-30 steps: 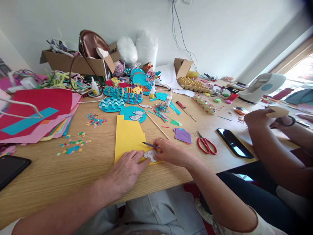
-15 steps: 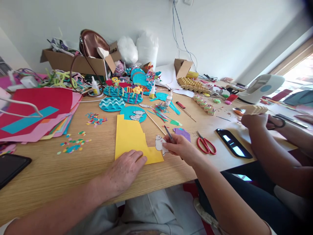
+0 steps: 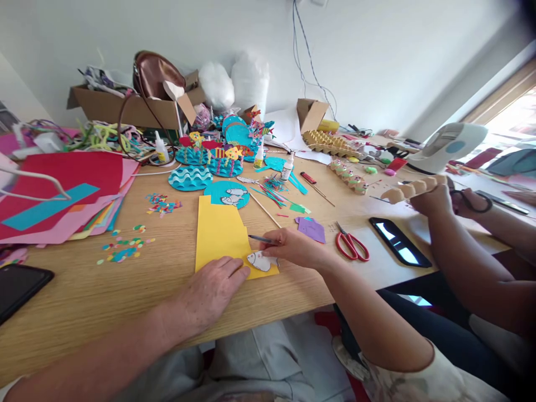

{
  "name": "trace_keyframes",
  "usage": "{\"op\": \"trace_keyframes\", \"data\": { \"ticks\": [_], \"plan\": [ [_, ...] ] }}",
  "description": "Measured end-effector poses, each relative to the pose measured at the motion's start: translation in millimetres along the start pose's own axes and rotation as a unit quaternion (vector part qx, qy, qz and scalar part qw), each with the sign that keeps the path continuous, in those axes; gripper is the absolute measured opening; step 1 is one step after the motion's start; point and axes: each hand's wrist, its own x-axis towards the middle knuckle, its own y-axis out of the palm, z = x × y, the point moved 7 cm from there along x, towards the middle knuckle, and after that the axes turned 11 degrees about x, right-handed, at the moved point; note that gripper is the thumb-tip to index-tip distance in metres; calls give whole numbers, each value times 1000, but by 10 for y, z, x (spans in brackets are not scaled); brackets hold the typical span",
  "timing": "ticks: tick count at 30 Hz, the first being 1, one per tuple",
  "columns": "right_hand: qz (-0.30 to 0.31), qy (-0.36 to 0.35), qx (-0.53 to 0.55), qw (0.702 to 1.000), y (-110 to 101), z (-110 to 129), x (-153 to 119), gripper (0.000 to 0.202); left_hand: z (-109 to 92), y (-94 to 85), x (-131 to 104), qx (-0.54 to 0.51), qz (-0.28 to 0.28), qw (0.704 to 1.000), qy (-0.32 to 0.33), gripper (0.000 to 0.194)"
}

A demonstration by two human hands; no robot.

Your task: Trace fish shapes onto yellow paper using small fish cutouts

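My left hand [image 3: 220,285] lies flat on the lower part of a yellow paper sheet [image 3: 220,234], its fingers stretched out close together. A stepped edge runs down the sheet's right side. My right hand [image 3: 297,247] grips a dark pen [image 3: 262,239] that points left. Under its fingertips a white paper fish [image 3: 260,261] with a drawn outline lies over the sheet's lower right corner, its tail partly past the edge. More paper fish cutouts [image 3: 234,196] rest on a blue paper disc [image 3: 213,190] beyond the sheet.
Red-handled scissors [image 3: 352,245], purple paper [image 3: 310,228] and a phone [image 3: 400,242] lie to the right. A wooden stick [image 3: 263,209] and glue bottle [image 3: 287,167] are farther back. Confetti [image 3: 125,245] lies left. At right, a co-worker's hands [image 3: 438,201] hold scissors and an egg-carton strip [image 3: 412,190].
My right hand has moved left, laying the paper fish down onto the yellow sheet; the pen has tipped from upright to nearly level. My left hand stays put. The co-worker's carton strip has shifted left.
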Motion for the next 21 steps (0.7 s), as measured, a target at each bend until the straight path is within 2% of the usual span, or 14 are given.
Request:
{"op": "trace_keyframes", "data": {
  "ticks": [3, 6, 12, 21],
  "plan": [
    [46, -7, -2, 999, 47, -10, 90, 14, 4, 20, -3, 0, -6, 1000, 1, 30],
    [59, -4, -7, 998, 78, -21, 123, 14, -1, 29, -7, -2, -7, 1000, 5, 31],
    [44, -1, -21, 999, 97, -3, 79, 19, -16, 16, -2, 14, 5, 1000, 5, 37],
    [27, 18, -65, 997, 76, 55, 87, 13, -32, 60, 6, 39, 7, 999, 2, 34]
  ]
}}
